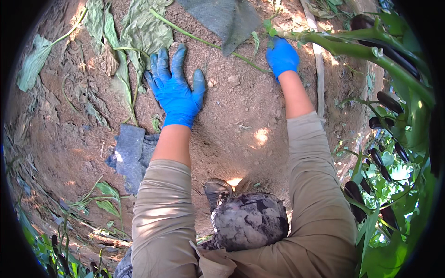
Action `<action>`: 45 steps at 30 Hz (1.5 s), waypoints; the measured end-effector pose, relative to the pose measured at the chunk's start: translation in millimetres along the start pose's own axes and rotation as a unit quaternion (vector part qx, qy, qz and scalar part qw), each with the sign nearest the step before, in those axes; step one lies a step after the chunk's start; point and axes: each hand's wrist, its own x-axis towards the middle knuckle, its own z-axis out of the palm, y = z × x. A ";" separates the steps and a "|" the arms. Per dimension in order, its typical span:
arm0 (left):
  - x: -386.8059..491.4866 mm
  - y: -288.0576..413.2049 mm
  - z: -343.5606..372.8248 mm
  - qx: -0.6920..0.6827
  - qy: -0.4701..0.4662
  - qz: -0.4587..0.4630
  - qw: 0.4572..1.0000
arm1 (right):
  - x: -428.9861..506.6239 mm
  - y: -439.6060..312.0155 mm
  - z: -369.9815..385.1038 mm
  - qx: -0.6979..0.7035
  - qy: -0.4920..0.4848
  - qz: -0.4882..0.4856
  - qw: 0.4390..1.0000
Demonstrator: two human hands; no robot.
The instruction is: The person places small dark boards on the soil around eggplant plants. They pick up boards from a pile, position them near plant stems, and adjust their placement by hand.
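My left hand (178, 87), in a blue glove with soiled fingertips, is spread with its fingers apart over the bare soil, beside wilted leaves (146, 27). A cut green leaf stalk (194, 39) lies between my two hands. My right hand (282, 57), also gloved in blue, is at the base of a thick green eggplant stem (347, 48); its fingers are bent down and hidden, so whether it holds anything cannot be told. A grey fabric sheet (226, 21) lies on the ground above and between the hands.
Dark eggplants (354, 199) hang among leaves along the right side. A torn grey fabric piece (130, 146) lies by my left forearm. A pale strip (319, 76) runs along the soil right of my right hand. My knee (250, 220) and shoe (217, 191) are below.
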 end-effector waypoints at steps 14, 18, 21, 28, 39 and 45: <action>0.3 1.0 -1.1 0.025 0.000 0.016 1.000 | 0.5 -34.7 -1.7 0.296 0.061 0.218 0.928; 1.7 -0.4 1.0 0.007 0.005 0.004 1.000 | -7.5 -31.5 1.0 0.246 0.080 0.152 0.954; 2.3 0.0 1.6 0.016 0.004 0.005 1.000 | -4.5 -33.5 -2.2 0.257 0.075 0.188 0.945; 2.7 1.9 0.4 0.032 0.005 0.017 0.999 | 8.0 -35.2 5.9 0.248 0.050 0.214 0.943; 4.0 -2.0 4.0 0.015 0.006 0.016 1.000 | 5.7 -15.9 -5.7 0.016 -0.063 -0.075 0.995; 4.6 -1.9 2.7 0.023 0.006 0.018 1.000 | -38.1 8.5 -22.7 0.746 -0.078 0.085 0.656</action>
